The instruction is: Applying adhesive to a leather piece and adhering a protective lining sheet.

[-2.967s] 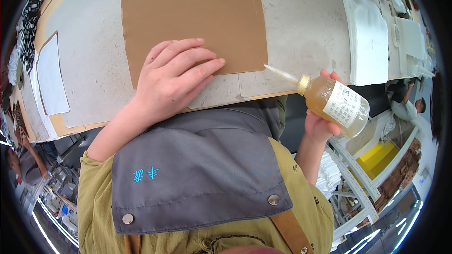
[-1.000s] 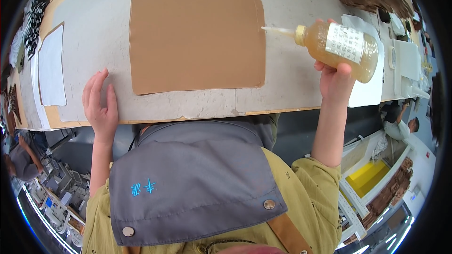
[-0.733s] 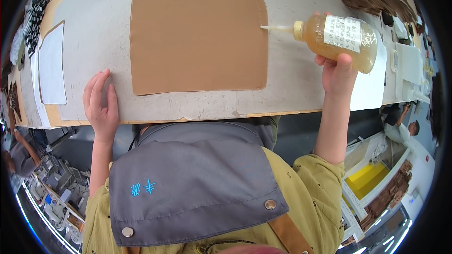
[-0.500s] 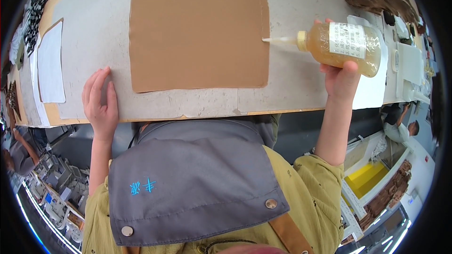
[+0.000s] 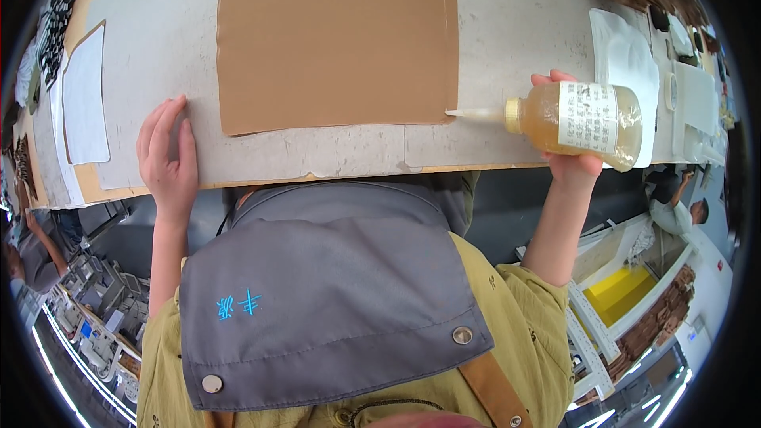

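while the right forearm is slanting up from an olive sleeve (image 5: 519, 301) at the lower right, the right hand (image 5: 577, 170) is reaching just past the front edge of the bench (image 5: 333, 154), its palm facing upward beneath a clear bottle (image 5: 583, 123) of amber liquid. the fingers (image 5: 557, 76) of this hand are curling round the bottle's body: their tips are showing along its far side, and what is looking like the thumb is pressing on its near side, so the bottle is lying on its side between them. its yellow cap (image 5: 514, 116) and pale tapering nozzle (image 5: 476, 115) are pointing left, away from the palm, and the nozzle's tip is meeting the near right corner of a large brown sheet (image 5: 337, 43); how firmly it is pressing, i cannot tell. the sheet is lying flat on the bench between the two hands, well apart from the fingers of both.

the left forearm is standing nearly straight up the view, and the left hand (image 5: 169, 160) is resting at the bench's front edge, left of the sheet. its fingers are extending forward, loosely bent and holding nothing, with the thumb standing apart. a white panel (image 5: 87, 103) is lying farther left, and white sheets (image 5: 626, 51) are lying behind the bottle.
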Action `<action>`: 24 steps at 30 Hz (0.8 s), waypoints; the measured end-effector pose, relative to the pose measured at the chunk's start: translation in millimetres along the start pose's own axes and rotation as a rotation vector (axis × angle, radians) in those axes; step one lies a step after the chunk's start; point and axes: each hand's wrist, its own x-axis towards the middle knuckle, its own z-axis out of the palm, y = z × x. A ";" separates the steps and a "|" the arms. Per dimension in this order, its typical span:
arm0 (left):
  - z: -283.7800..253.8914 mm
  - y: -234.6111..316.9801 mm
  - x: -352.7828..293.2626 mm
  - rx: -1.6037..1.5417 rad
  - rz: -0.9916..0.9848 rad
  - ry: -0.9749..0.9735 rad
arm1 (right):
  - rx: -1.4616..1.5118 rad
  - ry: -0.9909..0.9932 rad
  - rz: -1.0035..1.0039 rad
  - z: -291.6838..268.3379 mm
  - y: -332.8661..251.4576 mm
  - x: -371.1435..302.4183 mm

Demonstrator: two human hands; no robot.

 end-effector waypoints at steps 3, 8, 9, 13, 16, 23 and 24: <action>0.4 -0.3 0.2 -0.004 0.005 -0.004 | 0.006 0.080 0.000 12.1 2.5 -14.4; -3.7 -2.7 -0.2 -0.009 0.020 -0.034 | 0.110 0.232 -0.101 31.4 26.5 -46.5; -4.4 -2.1 0.8 -0.019 0.018 -0.041 | 0.136 0.335 -0.176 36.9 33.0 -53.9; -4.6 3.2 12.0 -0.074 0.040 -0.055 | 0.124 0.405 -0.255 58.3 45.4 -82.6; -0.6 4.7 17.9 -0.100 0.074 -0.081 | 0.086 0.474 -0.295 73.6 51.2 -88.4; -1.6 -0.2 19.0 -0.130 0.097 -0.095 | 0.100 0.454 -0.261 82.7 58.5 -99.8; -2.0 -1.2 18.6 -0.133 0.094 -0.097 | 0.100 0.450 -0.262 87.3 57.9 -96.7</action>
